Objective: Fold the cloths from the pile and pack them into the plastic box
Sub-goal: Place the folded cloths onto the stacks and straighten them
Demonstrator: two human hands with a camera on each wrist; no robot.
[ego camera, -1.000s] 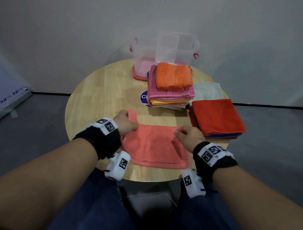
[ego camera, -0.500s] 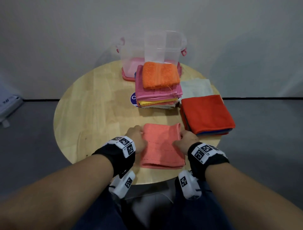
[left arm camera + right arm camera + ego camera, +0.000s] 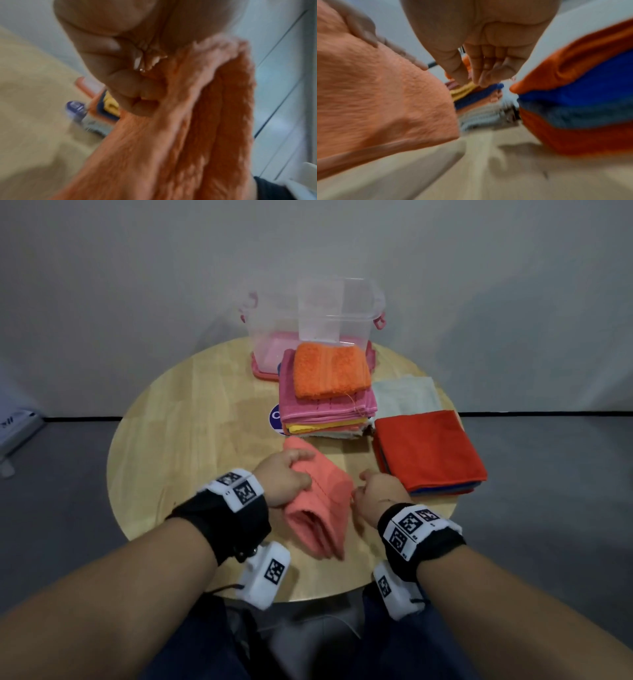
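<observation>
My left hand (image 3: 284, 477) grips a folded salmon cloth (image 3: 322, 501) and holds it tilted, off the round wooden table (image 3: 191, 422). In the left wrist view its curled fingers (image 3: 130, 86) pinch the cloth's (image 3: 171, 135) folded layers. Just right of the cloth is my right hand (image 3: 376, 491); its fingers (image 3: 481, 63) hang loosely curled and hold nothing. The clear plastic box (image 3: 274, 337) with pink clips stands at the table's far edge. Before it lies a stack of folded cloths (image 3: 329, 412) with an orange one (image 3: 330, 371) on top.
A pile of flat cloths with a red one (image 3: 428, 450) on top lies at the table's right side, close to my right hand. A pale cloth (image 3: 407, 395) lies behind it. A blue sticker (image 3: 275, 419) shows left of the stack. Bare wood fills the table's left half.
The salmon cloth went from spread out to folded in half, then my left hand lifted it off the table. My right hand let go of it.
</observation>
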